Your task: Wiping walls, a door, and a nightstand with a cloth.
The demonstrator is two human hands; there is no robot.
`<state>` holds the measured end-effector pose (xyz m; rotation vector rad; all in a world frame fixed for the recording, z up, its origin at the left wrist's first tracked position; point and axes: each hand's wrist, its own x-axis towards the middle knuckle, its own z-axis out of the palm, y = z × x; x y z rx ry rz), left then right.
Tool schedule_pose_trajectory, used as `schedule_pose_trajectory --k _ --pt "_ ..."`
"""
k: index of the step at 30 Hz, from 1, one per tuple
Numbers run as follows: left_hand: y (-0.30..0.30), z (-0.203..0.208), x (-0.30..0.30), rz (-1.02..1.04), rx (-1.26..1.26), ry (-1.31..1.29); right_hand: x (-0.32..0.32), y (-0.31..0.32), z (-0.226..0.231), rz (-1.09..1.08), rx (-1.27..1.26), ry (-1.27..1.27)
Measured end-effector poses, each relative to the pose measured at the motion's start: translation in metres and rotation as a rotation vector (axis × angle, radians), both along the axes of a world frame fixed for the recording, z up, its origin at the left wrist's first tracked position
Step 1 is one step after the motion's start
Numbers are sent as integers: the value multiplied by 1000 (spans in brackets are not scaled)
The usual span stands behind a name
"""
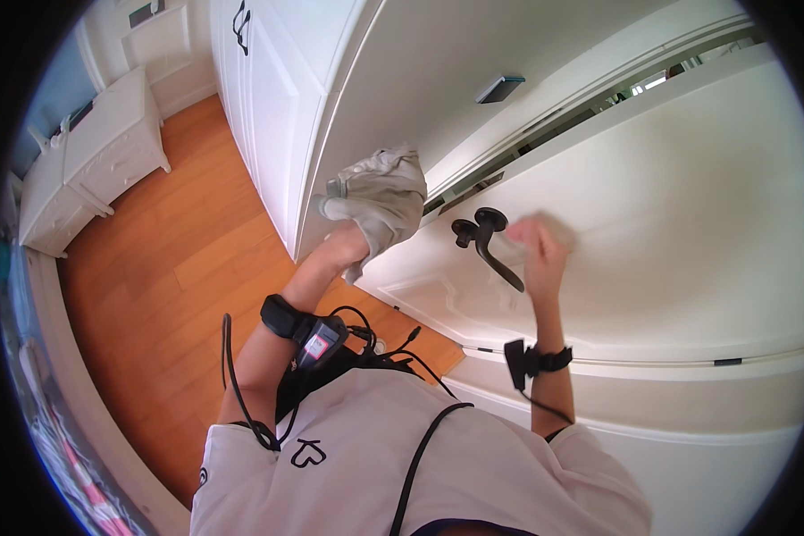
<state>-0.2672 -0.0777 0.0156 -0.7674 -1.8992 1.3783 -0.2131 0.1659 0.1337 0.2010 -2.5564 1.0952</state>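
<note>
A crumpled grey cloth point(389, 192) covers most of my left hand point(347, 246). That hand grips the cloth beside the edge of a white door point(679, 188), and its fingers are largely hidden. My right hand point(541, 252) is slightly blurred, its fingers curled in a loose fist with nothing visible in them. It is just right of the black lever door handle point(485, 239), close to the door's face. Whether it touches the door or the handle I cannot tell. Along the door's far edge runs a narrow gap.
Left of the door stands a tall white cabinet point(272, 107) with a dark handle. A small dark flat rectangular thing point(500, 88) is on the pale surface beyond the door. White drawers point(107, 147) stand at far left on the wooden floor point(179, 295). Black cables point(420, 438) hang across my shirt.
</note>
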Motion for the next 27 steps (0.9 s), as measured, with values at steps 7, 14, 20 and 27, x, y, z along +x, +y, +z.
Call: schedule_pose_trajectory --k 7,14,20,27 --pt "-35 73 -5 -608 1567 -936 36 16 -62 -368 91 -358" --pt "6 73 -23 -855 2245 -1273 34 1 -40 -191 430 -221" --pt "61 169 -96 -1225 1448 -420 29 -23 -53 -104 532 25" --pt "136 348 -149 -1763 1210 -1107 30 -23 -56 -182 561 107"
